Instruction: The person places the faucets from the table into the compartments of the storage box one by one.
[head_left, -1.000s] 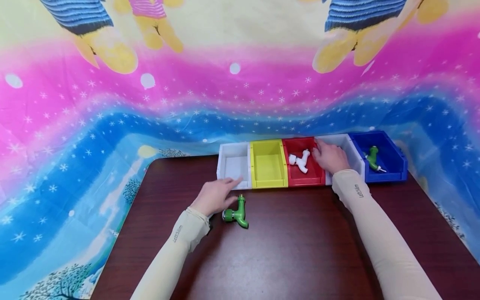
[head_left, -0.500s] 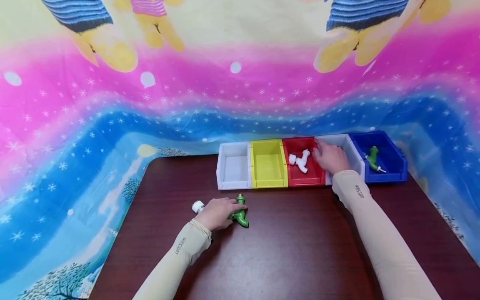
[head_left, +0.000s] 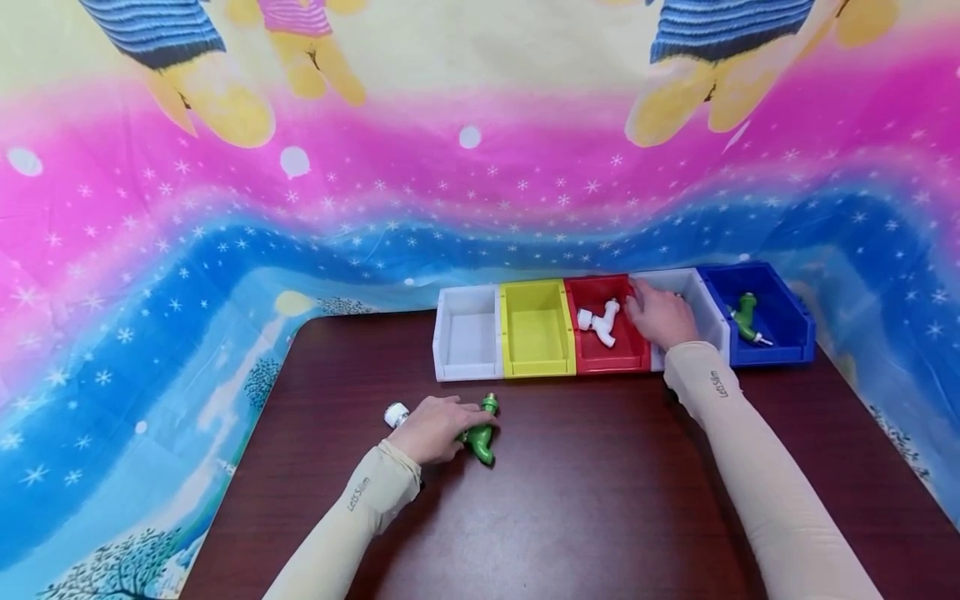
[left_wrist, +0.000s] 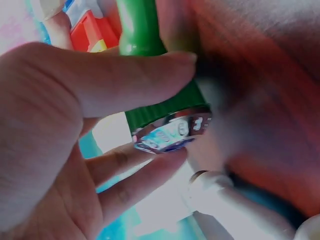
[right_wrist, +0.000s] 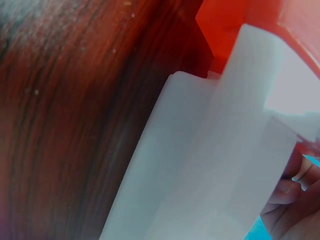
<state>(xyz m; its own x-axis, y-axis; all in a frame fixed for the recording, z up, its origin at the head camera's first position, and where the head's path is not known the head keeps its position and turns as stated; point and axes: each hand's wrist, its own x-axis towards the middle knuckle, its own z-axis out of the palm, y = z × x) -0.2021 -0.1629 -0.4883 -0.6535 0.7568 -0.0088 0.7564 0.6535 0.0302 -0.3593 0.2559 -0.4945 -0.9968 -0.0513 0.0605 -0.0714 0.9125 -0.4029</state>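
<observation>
My left hand (head_left: 435,429) pinches a green faucet (head_left: 482,447) on the brown table. In the left wrist view the thumb lies across the faucet's green handle (left_wrist: 172,102), above its shiny end cap, with fingers on the far side. A white faucet (head_left: 395,414) sits beside that hand, partly hidden by it; its white body (left_wrist: 240,205) shows below the fingers. My right hand (head_left: 663,317) reaches over the right-hand white bin (head_left: 705,308), fingertips at the wall beside the red bin (head_left: 611,364). Its fingers (right_wrist: 295,187) are mostly hidden by the bin in the right wrist view.
A row of bins stands along the table's back edge: a left white bin (head_left: 468,333), a yellow bin (head_left: 536,333), red, white and a blue bin (head_left: 795,333). A white faucet (head_left: 600,322) lies in the red bin, a green faucet (head_left: 745,317) in the blue.
My left hand has come down from near the left white bin onto the green faucet, which has shifted and turned slightly. The white faucet beside it has come into sight. My right hand stays put.
</observation>
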